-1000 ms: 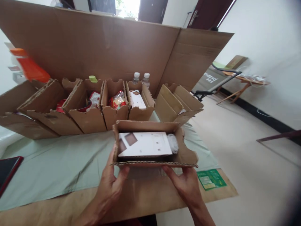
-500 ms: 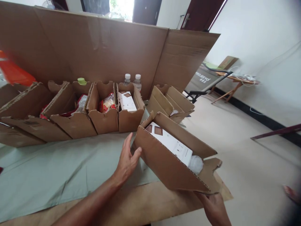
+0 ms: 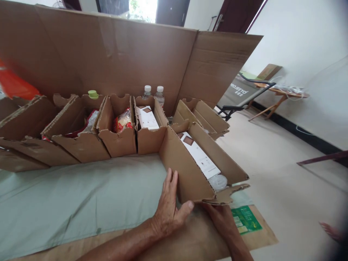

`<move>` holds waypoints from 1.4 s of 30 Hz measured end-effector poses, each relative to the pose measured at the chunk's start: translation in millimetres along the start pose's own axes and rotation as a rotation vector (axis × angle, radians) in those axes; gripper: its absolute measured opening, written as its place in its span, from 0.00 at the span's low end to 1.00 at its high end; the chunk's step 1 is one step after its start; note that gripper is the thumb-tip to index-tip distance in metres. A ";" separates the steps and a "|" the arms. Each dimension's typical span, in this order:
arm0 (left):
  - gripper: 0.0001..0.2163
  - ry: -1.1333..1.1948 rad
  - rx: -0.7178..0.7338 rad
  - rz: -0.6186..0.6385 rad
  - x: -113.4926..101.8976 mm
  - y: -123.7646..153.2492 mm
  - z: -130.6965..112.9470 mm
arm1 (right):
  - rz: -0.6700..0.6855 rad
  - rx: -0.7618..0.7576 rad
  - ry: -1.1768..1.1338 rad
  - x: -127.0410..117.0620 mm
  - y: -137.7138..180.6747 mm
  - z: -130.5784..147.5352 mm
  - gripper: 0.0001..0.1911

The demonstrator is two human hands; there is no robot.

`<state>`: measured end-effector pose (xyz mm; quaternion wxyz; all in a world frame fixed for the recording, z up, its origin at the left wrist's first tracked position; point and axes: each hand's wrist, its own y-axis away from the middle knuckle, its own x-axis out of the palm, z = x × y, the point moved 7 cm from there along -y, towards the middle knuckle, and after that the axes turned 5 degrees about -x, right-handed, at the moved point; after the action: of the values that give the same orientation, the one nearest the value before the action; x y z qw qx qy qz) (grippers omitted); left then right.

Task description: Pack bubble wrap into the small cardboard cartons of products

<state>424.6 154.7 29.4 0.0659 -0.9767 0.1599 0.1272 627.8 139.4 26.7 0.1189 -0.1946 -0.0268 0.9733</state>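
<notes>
A single head-worn camera looks forward and down, close over the bench (image 3: 81, 195), toward the standing cardboard wall (image 3: 122, 58) behind.

The right hand (image 3: 221, 219) lies mostly hidden under the near end of the cardboard tray (image 3: 187, 170), its fingers out of sight. An orange object (image 3: 15, 87) at far left is blurred and cut off. The 2 bottles (image 3: 153, 95) show only caps and shoulders behind a box.

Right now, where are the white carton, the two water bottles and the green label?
white carton (image 3: 199, 156), head view, its top face
water bottles (image 3: 147, 91), head view, left bottle's neck
green label (image 3: 246, 219), head view, its middle
</notes>
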 end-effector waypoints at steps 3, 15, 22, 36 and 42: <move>0.47 -0.069 0.066 0.030 8.2 9.7 3.6 | -0.038 -0.012 0.090 -11.9 8.0 -17.4 0.20; 0.39 -0.109 0.120 -0.022 8.0 9.7 9.7 | -0.093 -0.005 0.153 8.0 17.8 -27.6 0.20; 0.37 -0.090 0.138 -0.063 -0.6 1.3 14.2 | -0.053 -0.067 0.184 17.8 -5.8 2.2 0.22; 0.43 -0.296 0.077 0.107 44.1 37.0 19.2 | -0.152 -0.042 0.526 44.7 -118.5 30.7 0.17; 0.43 -0.359 0.105 0.201 45.7 40.5 14.1 | -0.137 -0.006 0.583 56.0 -129.3 28.5 0.17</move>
<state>449.9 105.5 0.0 0.1313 -0.9128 0.2486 0.2964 595.2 278.2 44.9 0.1865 -0.4641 -0.0077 0.8659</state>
